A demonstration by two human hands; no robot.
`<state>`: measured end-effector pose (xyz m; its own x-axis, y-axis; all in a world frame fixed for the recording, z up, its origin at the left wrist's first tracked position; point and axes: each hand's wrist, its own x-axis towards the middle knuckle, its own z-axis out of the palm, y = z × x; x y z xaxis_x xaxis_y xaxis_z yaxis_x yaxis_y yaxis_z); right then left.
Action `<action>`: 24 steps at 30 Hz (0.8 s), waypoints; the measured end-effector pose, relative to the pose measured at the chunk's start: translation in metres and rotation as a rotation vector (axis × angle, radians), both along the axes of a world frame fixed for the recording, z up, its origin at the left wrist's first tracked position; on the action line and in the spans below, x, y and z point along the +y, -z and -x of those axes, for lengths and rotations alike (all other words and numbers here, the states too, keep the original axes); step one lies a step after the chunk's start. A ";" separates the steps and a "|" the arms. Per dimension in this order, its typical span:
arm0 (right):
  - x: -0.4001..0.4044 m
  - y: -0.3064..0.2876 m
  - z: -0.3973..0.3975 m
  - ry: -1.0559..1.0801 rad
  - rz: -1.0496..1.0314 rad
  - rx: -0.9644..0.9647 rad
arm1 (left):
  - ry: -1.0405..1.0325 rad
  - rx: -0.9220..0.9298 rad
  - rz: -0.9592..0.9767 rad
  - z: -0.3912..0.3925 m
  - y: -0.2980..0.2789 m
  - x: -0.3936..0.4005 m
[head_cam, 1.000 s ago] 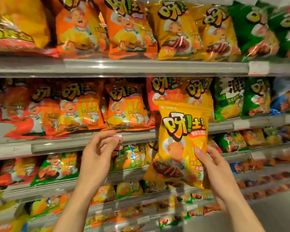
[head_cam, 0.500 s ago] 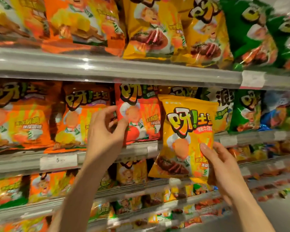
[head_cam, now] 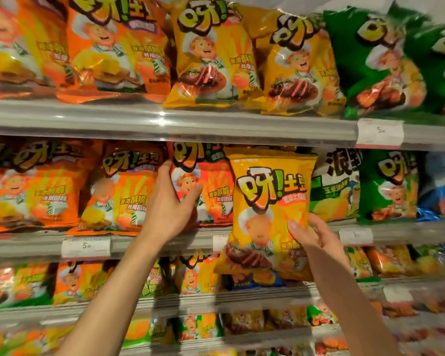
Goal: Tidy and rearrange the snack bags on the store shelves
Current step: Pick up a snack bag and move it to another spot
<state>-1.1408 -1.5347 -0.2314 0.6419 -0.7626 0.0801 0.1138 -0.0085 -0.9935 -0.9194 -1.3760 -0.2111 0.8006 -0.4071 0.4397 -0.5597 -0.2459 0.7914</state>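
Note:
My right hand [head_cam: 310, 233] grips a yellow snack bag [head_cam: 269, 201] by its lower right side, holding it upright in front of the middle shelf [head_cam: 165, 242]. My left hand [head_cam: 168, 201] grips the left edge of a red-orange snack bag [head_cam: 213, 186] that stands on that shelf, thumb across its front and fingers curled behind. The yellow bag overlaps the right side of the red-orange one. Orange bags [head_cam: 123, 188] stand to the left of my left hand.
The top shelf [head_cam: 190, 124] holds orange, yellow [head_cam: 211, 55] and green bags [head_cam: 375, 62]. Green bags [head_cam: 388, 186] stand right of the yellow bag on the middle shelf. Price tags [head_cam: 379, 133] hang on the rails. Lower shelves [head_cam: 165, 301] carry smaller bags.
My left hand has moved right and taken hold of the red-orange bag's edge. The view has come closer to the shelf. The yellow bag stays in my right hand.

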 end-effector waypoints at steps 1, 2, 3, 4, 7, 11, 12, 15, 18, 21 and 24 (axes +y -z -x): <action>-0.002 0.001 0.001 -0.013 0.000 -0.011 | -0.002 0.000 0.021 0.002 0.000 0.001; -0.001 -0.001 0.002 -0.022 0.008 -0.009 | -0.003 0.002 0.039 0.003 0.000 0.001; -0.002 -0.002 0.003 -0.027 0.011 -0.013 | -0.004 0.004 0.050 0.004 0.000 0.001; -0.003 -0.003 0.004 -0.033 0.006 -0.016 | -0.006 0.003 0.063 0.006 0.000 0.002; -0.001 -0.005 0.008 -0.040 0.009 -0.010 | -0.028 0.007 0.082 0.011 -0.003 0.002; -0.002 -0.008 0.014 -0.057 0.007 -0.027 | -0.061 0.016 0.088 0.019 -0.011 0.006; -0.004 -0.008 0.015 -0.060 -0.001 -0.035 | -0.074 0.014 0.085 0.020 -0.013 0.009; -0.007 -0.008 0.019 -0.058 -0.005 -0.027 | -0.093 0.026 0.079 0.018 -0.017 0.024; -0.008 -0.006 0.017 -0.056 0.052 0.000 | -0.091 0.033 0.103 0.011 -0.015 0.047; -0.004 -0.004 0.008 -0.084 0.098 0.032 | -0.120 0.024 0.135 0.004 -0.011 0.071; 0.002 -0.003 -0.011 -0.102 0.108 0.038 | -0.129 0.025 0.150 -0.004 -0.009 0.092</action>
<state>-1.1297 -1.5330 -0.2285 0.7197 -0.6816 0.1323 0.0819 -0.1060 -0.9910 -0.9153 -1.2836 -0.2026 0.8534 -0.2318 0.4668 -0.5107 -0.1928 0.8379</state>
